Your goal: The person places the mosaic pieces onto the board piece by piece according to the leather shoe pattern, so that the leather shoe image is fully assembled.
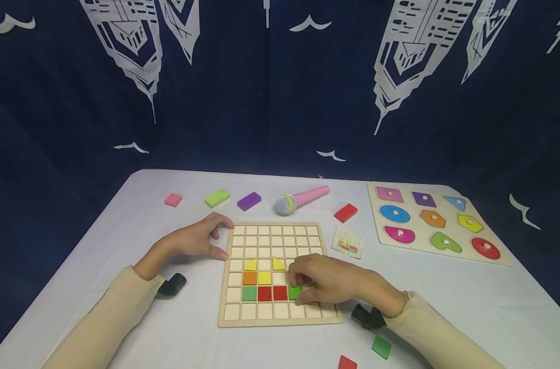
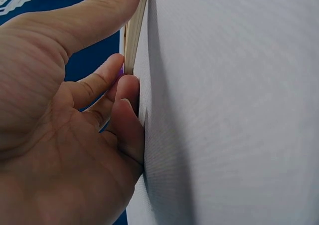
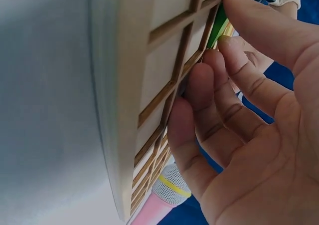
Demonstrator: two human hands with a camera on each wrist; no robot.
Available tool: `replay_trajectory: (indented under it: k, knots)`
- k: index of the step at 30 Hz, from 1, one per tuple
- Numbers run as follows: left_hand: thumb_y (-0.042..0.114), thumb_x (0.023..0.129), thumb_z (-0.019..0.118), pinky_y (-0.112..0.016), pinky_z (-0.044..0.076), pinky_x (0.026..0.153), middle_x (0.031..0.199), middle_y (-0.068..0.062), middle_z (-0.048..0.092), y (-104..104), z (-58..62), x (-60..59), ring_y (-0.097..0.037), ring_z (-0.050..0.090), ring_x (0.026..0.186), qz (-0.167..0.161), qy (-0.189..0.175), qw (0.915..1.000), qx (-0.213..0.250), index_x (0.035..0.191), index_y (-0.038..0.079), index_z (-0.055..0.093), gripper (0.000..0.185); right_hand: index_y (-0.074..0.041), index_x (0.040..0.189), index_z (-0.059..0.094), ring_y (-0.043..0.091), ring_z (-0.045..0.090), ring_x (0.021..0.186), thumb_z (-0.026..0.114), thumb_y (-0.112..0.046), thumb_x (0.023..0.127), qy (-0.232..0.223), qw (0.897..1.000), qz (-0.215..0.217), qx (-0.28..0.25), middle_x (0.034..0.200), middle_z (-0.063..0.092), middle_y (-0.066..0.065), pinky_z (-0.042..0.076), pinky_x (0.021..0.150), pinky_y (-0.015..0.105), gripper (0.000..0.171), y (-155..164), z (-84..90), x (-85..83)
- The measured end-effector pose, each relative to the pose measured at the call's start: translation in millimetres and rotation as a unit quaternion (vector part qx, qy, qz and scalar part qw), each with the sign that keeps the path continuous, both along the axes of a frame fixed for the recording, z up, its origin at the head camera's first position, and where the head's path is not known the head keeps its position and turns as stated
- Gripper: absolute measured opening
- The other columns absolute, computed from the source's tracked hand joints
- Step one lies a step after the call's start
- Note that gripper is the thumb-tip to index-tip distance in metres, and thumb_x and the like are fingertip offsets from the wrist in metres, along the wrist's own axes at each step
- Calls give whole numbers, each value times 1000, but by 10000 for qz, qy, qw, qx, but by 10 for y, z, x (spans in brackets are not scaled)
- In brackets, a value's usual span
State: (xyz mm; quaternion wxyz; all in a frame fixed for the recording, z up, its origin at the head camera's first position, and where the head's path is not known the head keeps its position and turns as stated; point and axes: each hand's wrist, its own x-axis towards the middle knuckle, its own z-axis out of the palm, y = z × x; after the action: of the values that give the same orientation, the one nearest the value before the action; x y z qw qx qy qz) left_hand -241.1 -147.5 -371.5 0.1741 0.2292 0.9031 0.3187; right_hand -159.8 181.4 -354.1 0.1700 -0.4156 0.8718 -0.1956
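Observation:
A wooden grid board [image 1: 280, 323] lies flat on the table. My right hand [image 1: 328, 279] is over its right half, thumb and fingertips pinching a green square tile [image 1: 295, 292] at a cell in the second row from the bottom. Left of that tile sit two red tiles [image 1: 272, 293] and a teal-green tile [image 1: 249, 293]. Above them are an orange tile [image 1: 250, 278], a yellow square [image 1: 264, 278] and two curved-edge yellow tiles [image 1: 278, 264]. My left hand [image 1: 194, 238] rests its thumb and index finger against the board's left edge and upper-left corner.
Right of the board lies a small pattern card [image 1: 348, 242], with a shape puzzle [image 1: 439, 223] beyond it. A pink toy microphone [image 1: 303, 199] and several coloured blocks [image 1: 249, 201] lie behind. Near the front are a loose green tile [image 1: 381, 347] and a red tile [image 1: 347, 363].

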Motion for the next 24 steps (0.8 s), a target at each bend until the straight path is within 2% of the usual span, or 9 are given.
replay_trajectory:
  k: [10, 18, 24]
  knots:
    - [31, 74, 89, -33, 43, 85, 114, -9, 50, -24, -18, 1, -24, 47, 103, -67, 88, 9999, 23, 136, 10, 50, 76, -25, 79, 62, 7, 50, 76, 79, -23, 86, -70, 9999, -84, -64, 79, 53, -9, 41, 69, 18, 19, -2, 0, 14]
    - [29, 74, 90, -35, 42, 87, 116, -10, 50, 1, -13, -1, -25, 47, 104, 0, 22, 10000, 17, 136, 11, 51, 76, -24, 88, 68, 8, 54, 86, 77, -22, 89, -5, 9995, -245, -196, 91, 58, -12, 46, 76, 19, 9, 86, 23, 120]
    - [29, 73, 90, -35, 43, 86, 115, -9, 50, -5, -10, 0, -24, 47, 103, 20, 36, 10000, -5, 136, 11, 51, 76, -28, 101, 72, 5, 54, 100, 75, -32, 90, 179, 9993, -274, -151, 104, 59, -18, 49, 92, 26, 12, 230, 42, 212]
